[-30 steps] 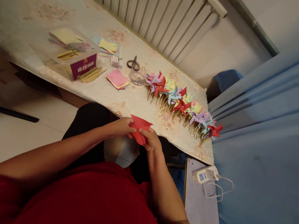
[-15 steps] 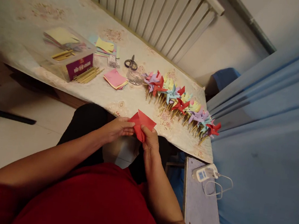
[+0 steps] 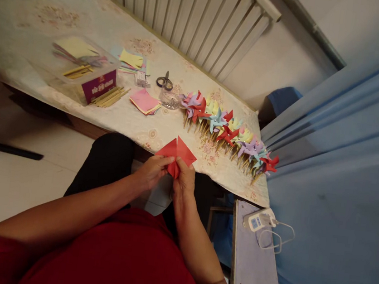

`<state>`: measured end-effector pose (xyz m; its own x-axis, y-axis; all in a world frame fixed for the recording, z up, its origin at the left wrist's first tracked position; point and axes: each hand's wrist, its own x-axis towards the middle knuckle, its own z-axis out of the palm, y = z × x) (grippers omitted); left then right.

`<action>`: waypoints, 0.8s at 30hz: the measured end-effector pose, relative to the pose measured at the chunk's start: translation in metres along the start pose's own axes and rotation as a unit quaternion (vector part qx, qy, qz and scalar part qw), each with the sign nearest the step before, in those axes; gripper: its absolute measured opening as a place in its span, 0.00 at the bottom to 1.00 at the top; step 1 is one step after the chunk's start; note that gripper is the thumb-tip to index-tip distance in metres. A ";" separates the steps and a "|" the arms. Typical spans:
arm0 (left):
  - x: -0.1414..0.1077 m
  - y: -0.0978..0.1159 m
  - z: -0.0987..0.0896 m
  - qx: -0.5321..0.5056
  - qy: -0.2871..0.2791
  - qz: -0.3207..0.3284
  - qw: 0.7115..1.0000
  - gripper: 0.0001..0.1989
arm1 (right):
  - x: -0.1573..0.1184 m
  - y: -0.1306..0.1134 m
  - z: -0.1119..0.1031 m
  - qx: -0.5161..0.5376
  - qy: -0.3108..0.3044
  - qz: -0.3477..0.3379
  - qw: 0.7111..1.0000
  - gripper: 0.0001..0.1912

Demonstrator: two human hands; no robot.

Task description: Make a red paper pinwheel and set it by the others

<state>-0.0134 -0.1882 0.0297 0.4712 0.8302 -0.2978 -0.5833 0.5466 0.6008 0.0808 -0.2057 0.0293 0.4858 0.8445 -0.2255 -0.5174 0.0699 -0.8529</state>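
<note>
Over my lap, just in front of the table edge, I hold a red paper square (image 3: 184, 152) with slits cut in it. My left hand (image 3: 155, 169) pinches its lower left side, the thumb lying on top. On the lower right, my right hand (image 3: 185, 174) grips it with the thumb pressed near the middle. The upper flaps stand apart at a slit between them. Beyond the paper, a row of finished paper pinwheels (image 3: 228, 133) on sticks lies along the table. A stack of pink and other coloured paper squares (image 3: 145, 102) lies further left.
On the flowered tablecloth (image 3: 152, 134) are a clear plastic box (image 3: 100, 87), wooden sticks (image 3: 110, 97), scissors (image 3: 164, 82), a small clear container of pins (image 3: 170, 99) and more coloured paper (image 3: 131, 59). A white power strip (image 3: 260, 220) sits on a stool (image 3: 255, 268) at right.
The paper's left flap has swung out to the left, and a slit now shows between the two upper flaps. My left hand has shifted slightly down, my right hand slightly left.
</note>
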 end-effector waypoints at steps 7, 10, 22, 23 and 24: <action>0.004 -0.002 0.005 0.000 0.011 0.028 1.000 0.06 | -0.003 0.001 0.004 0.000 0.003 -0.009 1.000 0.16; 0.005 -0.003 0.004 0.010 0.010 0.033 0.999 0.05 | -0.004 0.002 0.002 0.009 -0.002 -0.007 1.000 0.16; 0.004 0.001 0.003 -0.003 0.008 0.040 0.999 0.08 | -0.001 0.003 -0.009 -0.003 0.002 -0.012 1.000 0.17; 0.004 0.001 0.003 -0.003 0.007 0.040 0.999 0.07 | 0.000 0.003 -0.009 -0.006 0.004 -0.012 1.000 0.17; 0.004 0.001 0.003 -0.003 0.005 0.041 0.999 0.07 | 0.000 0.004 -0.010 -0.009 0.005 -0.012 1.000 0.17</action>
<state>-0.0100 -0.1850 0.0311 0.4149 0.8730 -0.2563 -0.6235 0.4779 0.6187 0.0858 -0.2105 0.0214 0.5053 0.8371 -0.2093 -0.4922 0.0804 -0.8668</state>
